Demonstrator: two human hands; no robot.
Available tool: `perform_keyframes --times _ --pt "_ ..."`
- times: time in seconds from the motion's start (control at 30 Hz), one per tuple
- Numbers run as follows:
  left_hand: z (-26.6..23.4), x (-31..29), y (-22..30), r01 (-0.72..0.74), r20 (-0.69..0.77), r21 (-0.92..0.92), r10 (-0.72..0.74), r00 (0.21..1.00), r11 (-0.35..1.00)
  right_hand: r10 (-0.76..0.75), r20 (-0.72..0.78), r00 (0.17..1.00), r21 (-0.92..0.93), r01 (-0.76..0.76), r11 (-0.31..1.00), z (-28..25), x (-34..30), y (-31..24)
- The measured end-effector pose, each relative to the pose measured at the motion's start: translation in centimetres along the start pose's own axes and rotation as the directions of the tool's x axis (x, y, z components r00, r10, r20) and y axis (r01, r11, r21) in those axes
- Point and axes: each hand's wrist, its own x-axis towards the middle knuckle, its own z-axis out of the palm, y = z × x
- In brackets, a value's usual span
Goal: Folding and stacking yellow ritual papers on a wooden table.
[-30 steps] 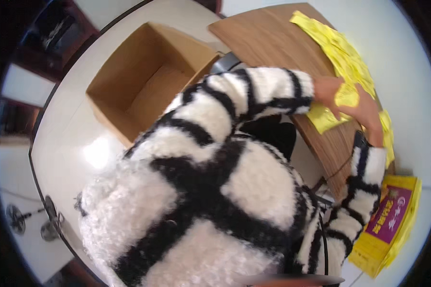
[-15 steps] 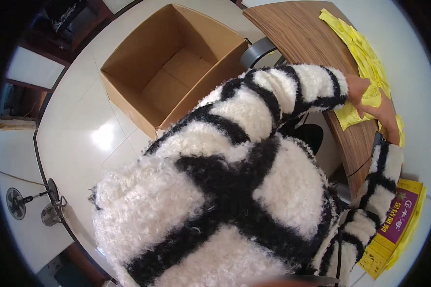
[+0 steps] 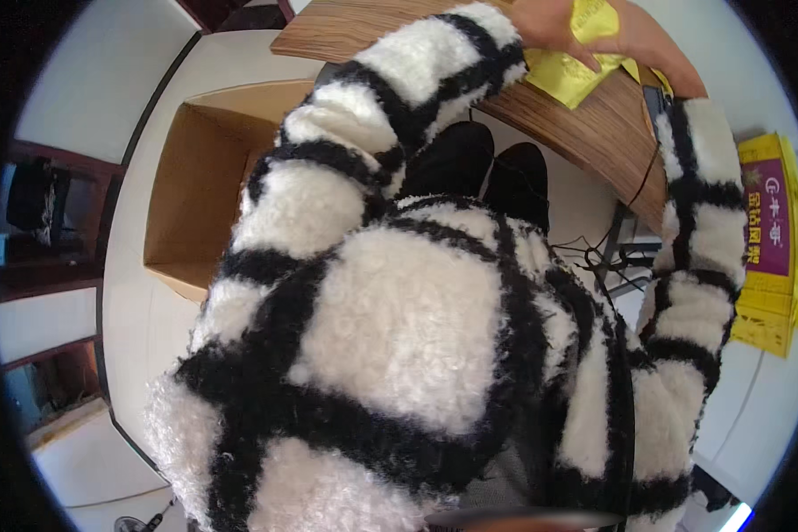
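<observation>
At the top of the view, both my hands are on thin yellow plastic bags (image 3: 566, 82) lying on the brown wooden desk (image 3: 594, 142). My left hand (image 3: 548, 25) is closed on the left side of a bag, its thumb pointing down. From the right, my right hand (image 3: 652, 40) reaches over with its fingers closed on the same yellow plastic, close to the left thumb. A yellow piece sticks up between the hands. The upper frame edge and the hands hide some of the fingertips.
An open cardboard box (image 3: 195, 177) stands on the floor at left, partly covered by my left sleeve. A yellow carton-like package with a purple panel (image 3: 771, 222) is beyond my right arm. Cables (image 3: 607, 262) hang under the desk. A fan (image 3: 131, 525) shows at bottom left.
My view has turned, so the desk, hands and bags sit higher in the picture. The box is more hidden behind my left sleeve. Both hands stay on the yellow bags.
</observation>
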Motion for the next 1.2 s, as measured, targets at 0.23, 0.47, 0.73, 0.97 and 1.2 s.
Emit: perform_keyframes --times 0.23,0.47,0.73,0.97,1.2 --pt "-1.0 -0.9 -0.3 -0.176 0.146 -0.472 0.274 0.951 0.864 0.011 0.002 1.000 -0.122 -0.011 0.992 0.8 -0.7 2.4" --pt "-0.4 -0.2 -0.8 -0.021 0.226 -0.477 0.146 0.963 0.878 0.008 0.087 0.996 -0.042 -0.004 0.999 1.0 -0.8 3.1" --pt "-0.1 0.9 -2.1 0.060 0.340 -0.573 0.170 0.925 0.818 0.003 0.054 0.999 0.092 -0.008 0.996 1.3 -0.7 3.0" --pt "0.1 1.6 -2.7 0.003 0.309 -0.564 0.208 0.928 0.826 -0.009 0.066 0.998 0.086 0.004 0.996 1.5 -0.3 3.6" --pt "0.7 1.6 -3.2 0.023 0.320 -0.576 0.200 0.926 0.817 0.001 0.031 1.000 0.003 -0.001 1.000 1.6 -0.7 3.6"
